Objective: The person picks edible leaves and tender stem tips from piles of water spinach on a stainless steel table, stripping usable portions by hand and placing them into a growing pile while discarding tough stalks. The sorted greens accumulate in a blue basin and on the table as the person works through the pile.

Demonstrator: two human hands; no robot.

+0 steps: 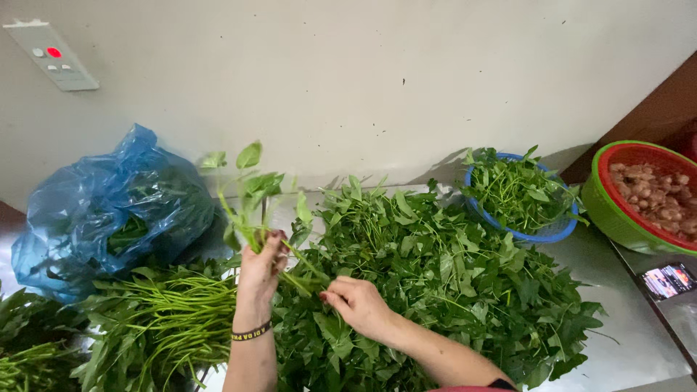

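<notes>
Head-camera view showed, nearest the lens, two bare forearms rising from the lower edge over a metal worktop (617,348) heaped with greens. At bottom left lay bundled long-stemmed green vegetables (163,312), their stalks running roughly left to right, cut ends pointing toward the wrists.

Just above them, the left hand (261,270) (a dark band with yellow lettering circled its wrist) was clenched around a leafy green sprig with a pale stalk (250,196). The sprig's long axis stood close to upright in the picture, tilted slightly left, its leaves fanning above the fist and its lower stalk slanting down and right out of the grip. That lower end ran straight toward the right hand (357,303), which sat just beside it, lower and to the right, fingertips pinched together on the stalk or on a leaf at its base; which of the two could not be told. The hands were close but not touching.

Under and beyond the right hand spread a broad loose pile of plucked dark green leaves (450,283). Left of the sprig slumped a crumpled blue plastic bag (109,210) holding more greens. Farther back stood a round blue plastic basket of picked leaves (519,192), and at far right a green-rimmed red colander of brownish pieces (642,196), with a small lit phone (668,281) lying below it.
</notes>
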